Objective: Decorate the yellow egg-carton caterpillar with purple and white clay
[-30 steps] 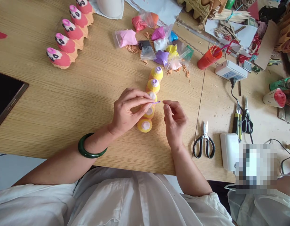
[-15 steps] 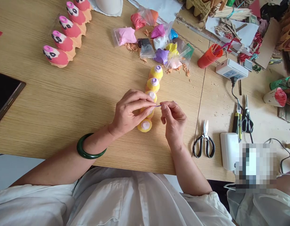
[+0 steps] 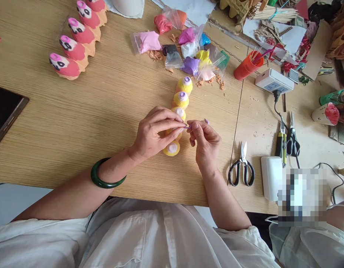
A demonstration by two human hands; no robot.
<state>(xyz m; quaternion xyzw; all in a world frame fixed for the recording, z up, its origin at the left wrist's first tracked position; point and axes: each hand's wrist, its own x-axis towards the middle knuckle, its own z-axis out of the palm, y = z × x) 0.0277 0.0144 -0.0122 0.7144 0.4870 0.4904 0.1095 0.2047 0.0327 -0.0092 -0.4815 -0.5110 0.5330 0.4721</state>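
Observation:
Between my two hands a thin purple clay strip [image 3: 187, 127] is stretched. My left hand [image 3: 157, 128] pinches one end between thumb and fingertips. The other end sits in the pinch of my right hand [image 3: 205, 137]. Beneath them lies a row of egg-carton cups covered in yellow clay [image 3: 180, 99], each visible top bearing a white patch. The two farthest cups carry purple rings [image 3: 183, 96]; my left hand partly hides the middle of the row. A small purple clay bit [image 3: 206, 121] shows on the table just beyond my right hand.
Bags of coloured clay [image 3: 190, 66] lie beyond the row. At the far left stands a red-clay carton row [image 3: 74, 50]; a dark-screened device [image 3: 6, 111] is nearer. Scissors [image 3: 242, 163], a white box [image 3: 272, 178], a power strip [image 3: 274, 80] and an orange cup [image 3: 248, 66] are right.
My right fingers have shifted slightly left, closer to my left fingertips, with the purple strip still between them. A purple bit beside my right hand has come into view.

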